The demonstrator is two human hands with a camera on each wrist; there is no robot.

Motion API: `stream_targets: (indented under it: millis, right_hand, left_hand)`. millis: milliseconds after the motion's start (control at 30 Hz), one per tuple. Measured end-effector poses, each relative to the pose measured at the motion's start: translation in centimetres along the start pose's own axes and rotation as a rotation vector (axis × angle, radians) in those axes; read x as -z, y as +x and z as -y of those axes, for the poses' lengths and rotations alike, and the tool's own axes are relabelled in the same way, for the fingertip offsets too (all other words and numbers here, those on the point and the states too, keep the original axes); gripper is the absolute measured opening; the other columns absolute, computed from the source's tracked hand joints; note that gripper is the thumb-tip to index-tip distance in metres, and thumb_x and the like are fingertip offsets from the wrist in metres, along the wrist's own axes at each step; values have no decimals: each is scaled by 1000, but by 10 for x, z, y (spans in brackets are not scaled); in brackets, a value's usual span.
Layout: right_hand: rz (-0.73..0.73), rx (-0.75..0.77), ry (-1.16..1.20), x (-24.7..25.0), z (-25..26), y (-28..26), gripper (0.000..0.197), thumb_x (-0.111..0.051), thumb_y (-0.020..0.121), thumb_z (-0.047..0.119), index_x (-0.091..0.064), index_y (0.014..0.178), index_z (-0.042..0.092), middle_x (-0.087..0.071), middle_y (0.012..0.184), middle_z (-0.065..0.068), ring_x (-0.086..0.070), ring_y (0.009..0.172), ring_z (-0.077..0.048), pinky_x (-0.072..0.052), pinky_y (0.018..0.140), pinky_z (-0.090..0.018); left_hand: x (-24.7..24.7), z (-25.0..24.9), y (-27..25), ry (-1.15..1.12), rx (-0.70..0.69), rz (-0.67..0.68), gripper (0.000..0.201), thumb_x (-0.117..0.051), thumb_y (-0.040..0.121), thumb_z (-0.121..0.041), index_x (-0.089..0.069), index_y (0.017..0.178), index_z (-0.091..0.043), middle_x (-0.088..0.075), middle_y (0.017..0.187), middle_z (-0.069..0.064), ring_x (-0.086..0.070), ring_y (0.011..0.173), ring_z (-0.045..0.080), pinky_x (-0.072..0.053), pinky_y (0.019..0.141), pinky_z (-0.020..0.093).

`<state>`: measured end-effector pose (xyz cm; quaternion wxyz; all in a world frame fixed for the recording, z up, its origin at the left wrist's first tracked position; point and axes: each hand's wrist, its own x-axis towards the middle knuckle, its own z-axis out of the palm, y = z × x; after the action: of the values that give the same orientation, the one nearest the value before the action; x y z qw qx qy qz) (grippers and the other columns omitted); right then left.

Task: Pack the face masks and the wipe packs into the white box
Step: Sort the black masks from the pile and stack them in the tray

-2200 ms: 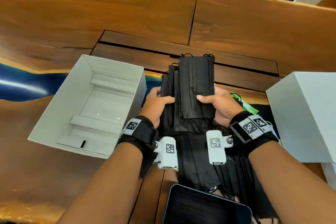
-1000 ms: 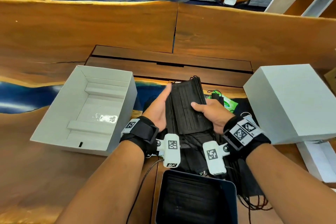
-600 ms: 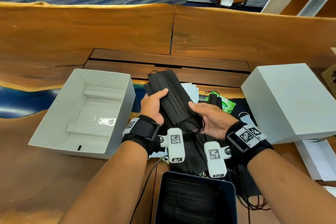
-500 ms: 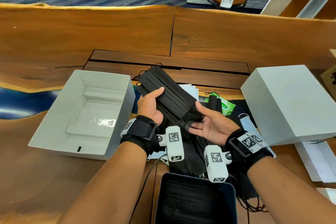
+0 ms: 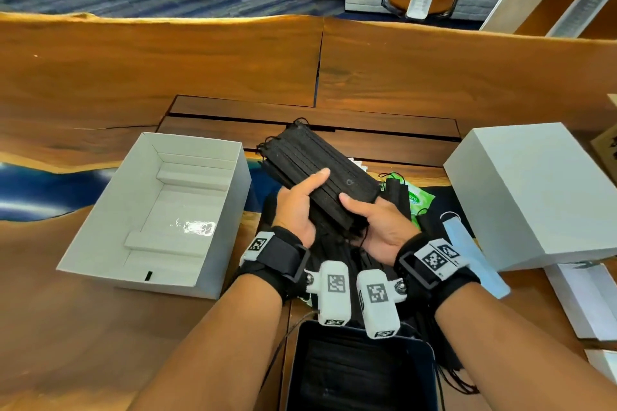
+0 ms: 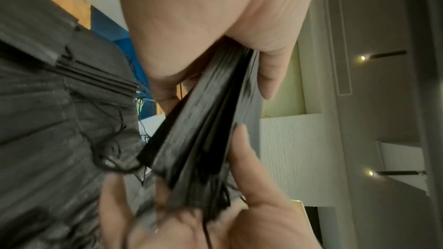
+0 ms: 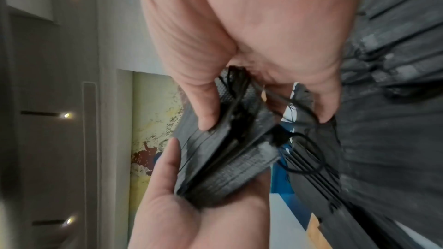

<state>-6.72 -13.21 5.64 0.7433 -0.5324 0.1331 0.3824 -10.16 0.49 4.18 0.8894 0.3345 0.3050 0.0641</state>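
Observation:
A stack of black face masks [image 5: 314, 170] is held tilted above the table, its far end toward the open white box [image 5: 230, 210]. My left hand [image 5: 298, 207] grips its near left edge with the thumb on top. My right hand [image 5: 374, 220] grips the near right end, thumb on top. Both wrist views show the black mask stack [image 6: 206, 139] [image 7: 230, 150] pinched between thumb and fingers. More black masks [image 5: 337, 257] lie under my hands. A green wipe pack [image 5: 419, 200] and a blue mask [image 5: 474, 260] lie to the right.
The white box lid [image 5: 534, 193] stands at the right, with white papers [image 5: 587, 294] beside it. A dark tray [image 5: 360, 374] holding black masks sits at the near edge. The white box holds cardboard inserts [image 5: 167, 240].
The mask stack has turned from upright to slanting toward the white box and moved left. My right hand has closed back onto its near end after loosening its hold.

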Motion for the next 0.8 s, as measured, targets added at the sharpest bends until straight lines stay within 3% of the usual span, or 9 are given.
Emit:
stream_targets:
  millis: [100, 200, 300, 400, 467, 533, 633, 733, 800]
  right_hand:
    - [-90, 88, -63, 7, 13, 1, 40, -71, 81, 3, -63, 119, 5, -71, 112, -17, -68, 103, -33, -55, 88, -50]
    - [-66, 160, -1, 17, 27, -3, 40, -66, 84, -3, -61, 123, 5, -69, 117, -16, -68, 104, -30, -58, 83, -43]
    - [23, 164, 39, 4, 20, -10, 38, -61, 85, -8, -62, 122, 2, -70, 115, -18, -70, 100, -29, -60, 77, -40]
    - [31, 149, 36, -2, 9, -9, 34, -63, 85, -5, -64, 119, 0, -69, 116, -20, -69, 101, -32, -57, 86, -45]
    - [8, 146, 38, 5, 16, -8, 33, -63, 84, -6, -66, 115, 4, -69, 116, -19, -68, 104, -32, -57, 86, -45]
    - [6, 113, -31, 21, 31, -10, 41, -65, 79, -5, -65, 118, 6, -69, 117, -19, -66, 107, -34, -58, 83, -45]
    - [60, 31, -183, 40, 46, -14, 53, -69, 72, -1, -61, 125, 2, -68, 116, -21, -67, 105, -35, -56, 87, -47]
    - [74, -27, -173, 31, 40, -14, 43, -70, 74, 4, -65, 117, 2, -70, 110, -20, -71, 96, -32, -58, 81, -48]
    - [47, -31, -125, 24, 35, -11, 41, -72, 75, 7, -66, 115, 2, -70, 110, -21, -70, 99, -35, -57, 81, -50]
  left_hand:
    - [12, -9, 4, 80, -16, 2, 48, -76, 79, -10, -62, 124, -5, -69, 119, 18, -69, 104, 33, -58, 77, 46]
    - [26, -21, 4, 199, -4, 33, 31, -72, 85, -13, -63, 115, -16, -69, 116, 12, -68, 96, 27, -56, 64, 41]
    - [16, -12, -3, 174, 42, 64, 43, -70, 86, -9, -59, 127, -4, -68, 121, 17, -68, 104, 30, -58, 70, 45]
    - [7, -11, -10, 191, 34, 97, 45, -67, 87, -4, -56, 130, 3, -65, 124, 23, -67, 105, 32, -58, 79, 53]
    - [12, -24, -11, 195, 39, 147, 45, -63, 92, -17, -56, 133, -3, -63, 129, 19, -63, 113, 31, -54, 87, 58]
    - [27, -40, -8, 152, 73, 184, 50, -55, 94, -44, -58, 132, -11, -61, 133, 14, -59, 121, 33, -47, 95, 63]
    - [37, -51, -6, 124, 137, 231, 67, -47, 92, -62, -59, 130, -8, -58, 136, 19, -56, 125, 36, -43, 103, 59]
    - [18, -38, -11, 337, 197, 199, 57, -62, 88, -54, -67, 122, -8, -68, 120, 19, -66, 112, 34, -50, 99, 52]
    - [11, -31, -12, 431, 172, 127, 51, -72, 84, -42, -68, 118, -5, -72, 111, 18, -70, 102, 34, -56, 90, 49]
